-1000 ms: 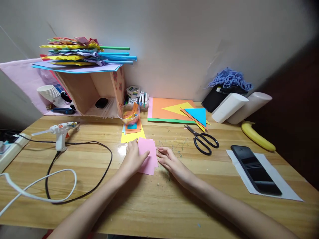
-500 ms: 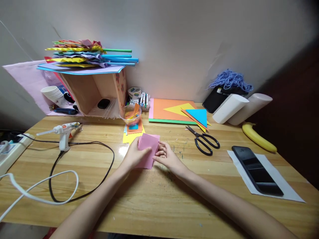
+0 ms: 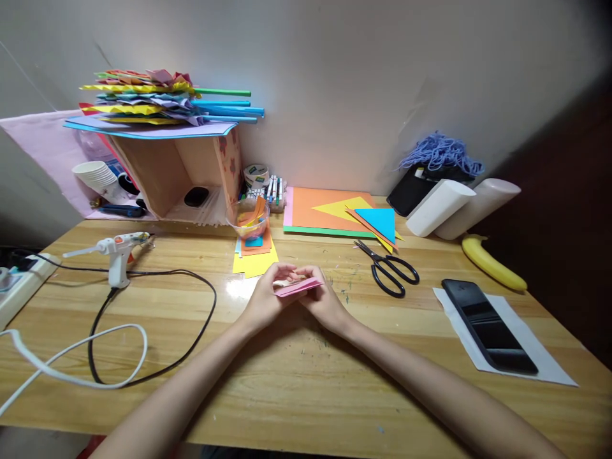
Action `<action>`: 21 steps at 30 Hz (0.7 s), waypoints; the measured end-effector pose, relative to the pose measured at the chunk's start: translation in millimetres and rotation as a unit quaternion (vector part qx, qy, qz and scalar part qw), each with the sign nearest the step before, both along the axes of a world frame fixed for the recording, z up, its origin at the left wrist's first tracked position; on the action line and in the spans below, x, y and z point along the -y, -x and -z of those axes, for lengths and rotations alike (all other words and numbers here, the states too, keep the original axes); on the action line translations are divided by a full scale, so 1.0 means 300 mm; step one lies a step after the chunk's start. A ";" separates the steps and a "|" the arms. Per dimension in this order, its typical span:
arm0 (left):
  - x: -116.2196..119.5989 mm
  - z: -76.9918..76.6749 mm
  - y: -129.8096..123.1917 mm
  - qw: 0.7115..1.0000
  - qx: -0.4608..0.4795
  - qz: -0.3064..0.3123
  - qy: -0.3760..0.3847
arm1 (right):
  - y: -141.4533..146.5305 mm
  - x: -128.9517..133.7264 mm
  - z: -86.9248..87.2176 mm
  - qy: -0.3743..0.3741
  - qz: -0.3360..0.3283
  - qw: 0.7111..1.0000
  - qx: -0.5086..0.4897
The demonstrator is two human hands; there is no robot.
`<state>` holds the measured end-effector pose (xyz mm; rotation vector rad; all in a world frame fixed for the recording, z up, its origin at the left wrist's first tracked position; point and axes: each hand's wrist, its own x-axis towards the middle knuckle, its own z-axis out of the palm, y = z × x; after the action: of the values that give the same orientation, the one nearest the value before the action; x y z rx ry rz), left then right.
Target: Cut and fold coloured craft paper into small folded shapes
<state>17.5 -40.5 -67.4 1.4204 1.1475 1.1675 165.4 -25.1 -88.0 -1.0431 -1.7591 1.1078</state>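
Between my two hands is pink paper [image 3: 299,287], seen nearly edge-on, in what look like stacked or folded layers. My left hand [image 3: 269,294] grips its left end, and my right hand [image 3: 321,302] grips the right end. The fingers of both hands are curled round the paper, and some fingertips are hidden behind it. Just beyond my hands lie yellow, orange and blue paper pieces [image 3: 255,260], with a clear plastic bowl [image 3: 248,220] of paper strips at their far end. Black-handled scissors [image 3: 387,268] rest to the right of my hands.
At left are a hot glue gun [image 3: 118,260] with looping cables and a power strip [image 3: 23,293]. A box [image 3: 165,172] topped with paper flowers stands behind. Coloured sheets [image 3: 329,210] lie at the back. To the right are a phone [image 3: 488,325], a banana [image 3: 495,262] and white rolls [image 3: 440,207].
The pink paper has tipped from facing me to nearly edge-on. My right hand has closed in on it, and both hands now hold its ends. The camera view has shifted slightly.
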 end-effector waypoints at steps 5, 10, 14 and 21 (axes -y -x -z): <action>0.010 -0.021 -0.018 1.000 0.024 -0.007 0.007 | 0.014 0.019 -0.003 0.028 -0.051 0.996 -0.073; -0.015 0.014 0.002 0.994 0.036 -0.080 0.071 | -0.005 -0.011 -0.004 0.072 0.025 0.988 -0.131; -0.031 0.049 0.010 0.986 0.091 -0.049 0.128 | -0.025 -0.058 0.010 0.081 0.095 0.985 -0.118; -0.038 0.067 0.022 0.993 0.038 -0.051 0.104 | -0.038 -0.089 0.044 0.135 0.088 0.982 -0.100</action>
<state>11.0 -29.1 -87.4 1.1622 1.2618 1.1274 176.7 1.5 -101.1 -1.1796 -1.3556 1.3134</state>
